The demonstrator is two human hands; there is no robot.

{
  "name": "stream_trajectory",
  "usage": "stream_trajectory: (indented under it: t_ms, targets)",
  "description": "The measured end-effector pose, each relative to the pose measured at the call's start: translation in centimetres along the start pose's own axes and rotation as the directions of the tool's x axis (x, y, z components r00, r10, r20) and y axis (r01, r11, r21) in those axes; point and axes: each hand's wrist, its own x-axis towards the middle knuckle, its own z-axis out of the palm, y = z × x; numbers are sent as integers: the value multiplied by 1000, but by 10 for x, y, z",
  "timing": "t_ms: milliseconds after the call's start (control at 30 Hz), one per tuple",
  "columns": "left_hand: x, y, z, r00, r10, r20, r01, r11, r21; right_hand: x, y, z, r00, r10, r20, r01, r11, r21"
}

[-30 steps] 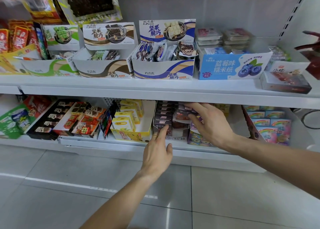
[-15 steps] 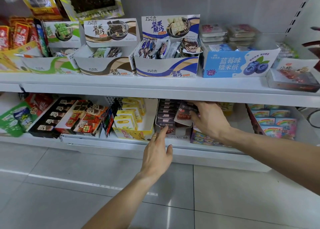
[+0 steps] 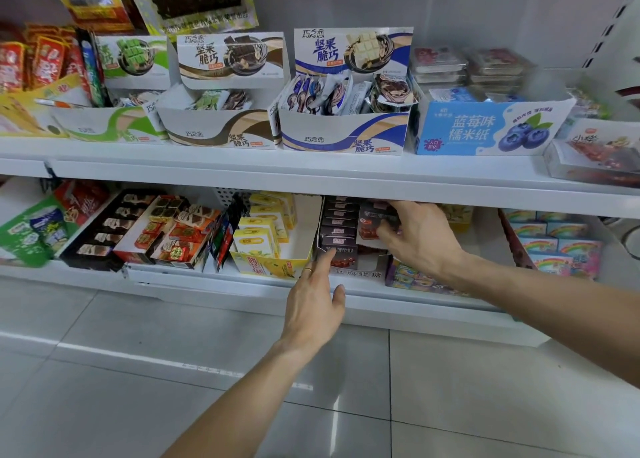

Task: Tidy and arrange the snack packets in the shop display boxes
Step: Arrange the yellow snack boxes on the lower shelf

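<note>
Head view: right hand [image 3: 420, 239], frame centre-right, is pinching a dark snack packet [image 3: 372, 223] over the display box [image 3: 360, 273] on the lower shelf [image 3: 242, 286]. Left hand [image 3: 313, 305], lower centre, is reaching with fingers spread, fingertips touching the box's front packet [image 3: 341, 251].

we see white metal shop shelving [image 3: 311, 180] in two tiers against a pale back wall [image 3: 450, 14]. a perforated white upright [image 3: 604, 32] with dark slots runs up the right side. below the lower shelf's front edge [image 3: 242, 286] lies a floor of large glossy grey tiles [image 3: 104, 371], with thin dark grout lines [image 3: 389, 388] and a soft streak of reflected light.
</note>
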Motion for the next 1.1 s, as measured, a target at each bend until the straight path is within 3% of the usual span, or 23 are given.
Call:
stream_trajectory:
  t_ms: [200,300,367,467,567,767,933,1033,1100]
  targets:
    - [1,3,-3,1000,4,10,-5,997,75,7,1,2,1000,-21,10,22,996,-92]
    - [1,9,-4,993,116,7,-115,979,168,6,0,4,1000,-16,13,17,998,-65]
    - [4,11,-4,985,166,46,-172,957,235,4,1,7,1000,22,-4,-22,1000,-6]
    - [10,13,-6,989,130,69,-145,945,292,3,5,8,990,144,-15,-142,988,63]
    - [11,13,-6,989,132,68,-146,942,302,-1,14,7,989,142,32,-144,987,66]
    - [10,16,-4,991,113,77,-132,938,321,-1,12,3,998,-15,60,13,999,31]
    - [9,19,-5,989,114,93,-138,937,320,-1,14,23,977,45,209,-8,985,-172]
    - [8,14,-13,988,130,85,-148,954,261,-1,10,25,976,84,199,-23,956,-292]
    - [5,4,-24,990,135,37,-140,968,210,3,-2,23,985,69,158,-27,968,-251]
